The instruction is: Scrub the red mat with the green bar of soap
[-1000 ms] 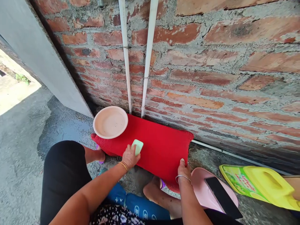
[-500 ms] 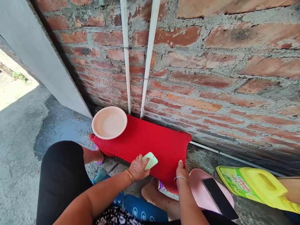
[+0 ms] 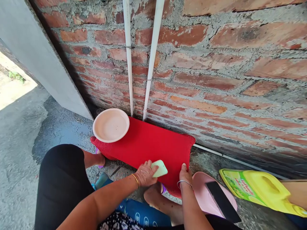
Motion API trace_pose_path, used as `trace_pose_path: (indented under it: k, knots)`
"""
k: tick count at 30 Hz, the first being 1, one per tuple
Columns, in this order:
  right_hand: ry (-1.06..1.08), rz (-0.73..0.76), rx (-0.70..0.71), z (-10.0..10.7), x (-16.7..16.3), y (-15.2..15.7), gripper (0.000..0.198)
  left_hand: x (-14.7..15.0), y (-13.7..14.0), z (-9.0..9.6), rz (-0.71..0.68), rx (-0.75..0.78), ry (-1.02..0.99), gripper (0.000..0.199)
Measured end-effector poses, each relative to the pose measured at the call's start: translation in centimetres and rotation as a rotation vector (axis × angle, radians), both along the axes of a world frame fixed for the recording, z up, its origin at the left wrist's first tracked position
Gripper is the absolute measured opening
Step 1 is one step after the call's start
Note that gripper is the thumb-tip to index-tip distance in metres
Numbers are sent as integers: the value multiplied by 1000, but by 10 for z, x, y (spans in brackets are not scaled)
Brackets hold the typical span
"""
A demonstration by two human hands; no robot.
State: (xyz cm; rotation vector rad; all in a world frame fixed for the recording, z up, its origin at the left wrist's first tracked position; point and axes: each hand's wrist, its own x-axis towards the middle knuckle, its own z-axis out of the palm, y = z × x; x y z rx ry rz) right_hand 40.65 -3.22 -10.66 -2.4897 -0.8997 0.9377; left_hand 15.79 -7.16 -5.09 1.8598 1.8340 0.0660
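A red mat (image 3: 153,137) with a rough, shaggy-looking edge lies over a low support by the wall, which it hides. My left hand (image 3: 146,174), wearing a gold bracelet, is closed on a pale green scrub brush (image 3: 160,168) resting flat on the mat near its front edge; the brush's underside is out of sight. At the mat's right end, my right hand (image 3: 185,175) with a silver bangle grips the edge, thumb on top. A cream basin (image 3: 111,125) stands on the mat's left end, with what looks like shallow water inside.
Right of the mat are a pink plastic basin or stool (image 3: 200,188) with a dark flat bar (image 3: 223,201) across it, and a yellow detergent jug (image 3: 259,188) lying down. Two white pipes (image 3: 151,64) run down the brick wall (image 3: 216,64). A grey slab (image 3: 48,57) leans at left.
My left hand has slid the scrub brush a little to the right and slightly down over the mat. My right hand keeps its hold on the mat's edge.
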Motion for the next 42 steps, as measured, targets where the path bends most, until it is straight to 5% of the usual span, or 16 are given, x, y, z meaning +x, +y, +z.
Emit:
trace_pose_path:
  k: [5,10,12,15,20,22,28,31,34,39,42]
  knots:
    - [41,-48,-50,8,-7,0,69,-11,4,11,-2,11,1,57]
    - [62,-65,-90,14,-8,-1,72,-66,39,39,461,27,146,49]
    - [56,-76,-119,15,-8,-1,71,-71,43,42,516,25,168,51]
    - [42,-63,-121,14,-8,-1,71,-49,28,37,369,-12,158,52]
    - [59,-35,-80,7,-6,-2,76,-1,-14,25,-309,-71,24,63]
    - [53,-29,-87,8,-7,-2,76,0,-14,25,-372,-70,0,62]
    - [29,-46,-171,24,-12,1,72,-51,40,35,390,18,102,46]
    - [24,-44,-172,26,-13,2,72,-58,53,37,541,34,132,49]
    - [9,-33,-189,24,-13,2,72,-35,38,30,367,-13,93,51]
    - [-14,-28,-186,20,-11,3,76,10,0,9,-210,-105,-70,63]
    - [-11,-34,-191,19,-10,2,76,2,7,10,-161,-81,-92,62]
